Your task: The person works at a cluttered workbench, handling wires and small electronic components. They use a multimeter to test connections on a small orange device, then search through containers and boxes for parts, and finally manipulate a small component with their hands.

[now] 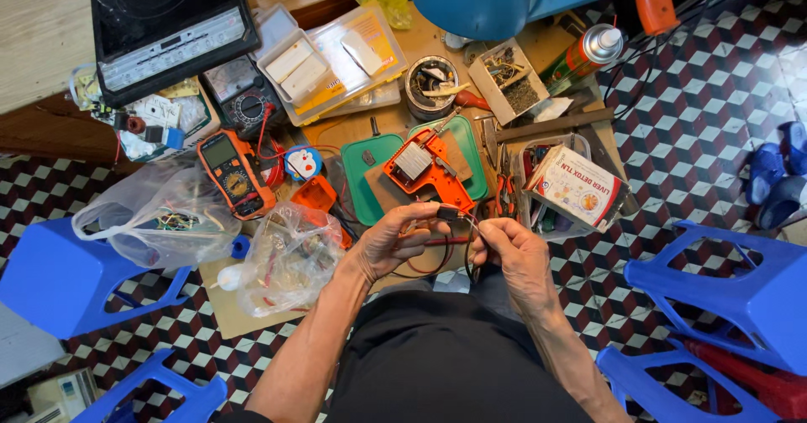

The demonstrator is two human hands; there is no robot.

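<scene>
My left hand point(397, 240) and my right hand point(514, 251) meet over my lap, both pinching a small dark part with thin red and black wires point(452, 218) between the fingertips. The wires loop down between the hands. Just beyond them lies an orange opened tool housing point(430, 171) with a pale block inside, resting on a green tray point(370, 164). The exact shape of the small part is hidden by my fingers.
An orange multimeter point(233, 173) and a clear bag of parts point(290, 255) lie left. A black cooktop point(168, 20) sits at the back left. A basket with a white box point(576, 186), a spray can point(588, 52) and blue plastic stools point(731, 284) stand right.
</scene>
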